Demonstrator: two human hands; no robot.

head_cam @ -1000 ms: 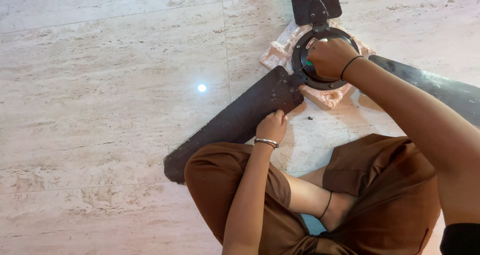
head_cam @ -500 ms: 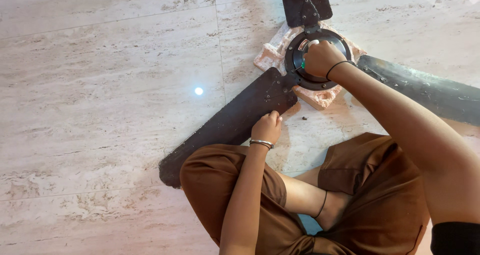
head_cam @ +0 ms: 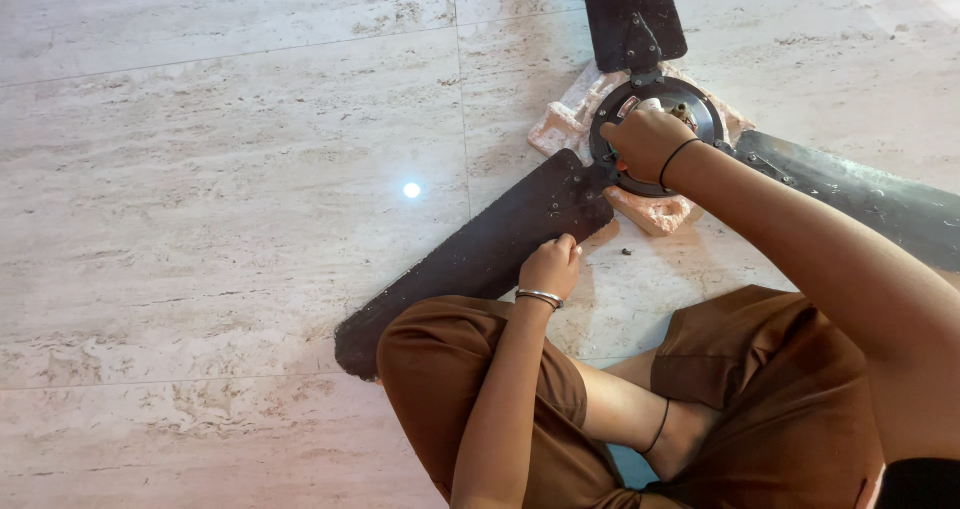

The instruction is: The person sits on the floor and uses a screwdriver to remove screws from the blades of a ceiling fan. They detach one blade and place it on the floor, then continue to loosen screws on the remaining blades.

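marble floor (head_cam: 220,169); one fan hub (head_cam: 655,134) under closed right hand (head_cam: 647,141), three blades, left hand (head_cam: 549,266) gripping one blade (head_cam: 480,259).

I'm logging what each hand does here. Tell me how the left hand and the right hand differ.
The left hand rests on the edge of the near fan blade; the right hand is closed over the round fan hub. The left hand sits close to the knee; the right hand is stretched farther out. The left wrist carries a metal bangle; the right, a thin dark band. Both touch the same fan.
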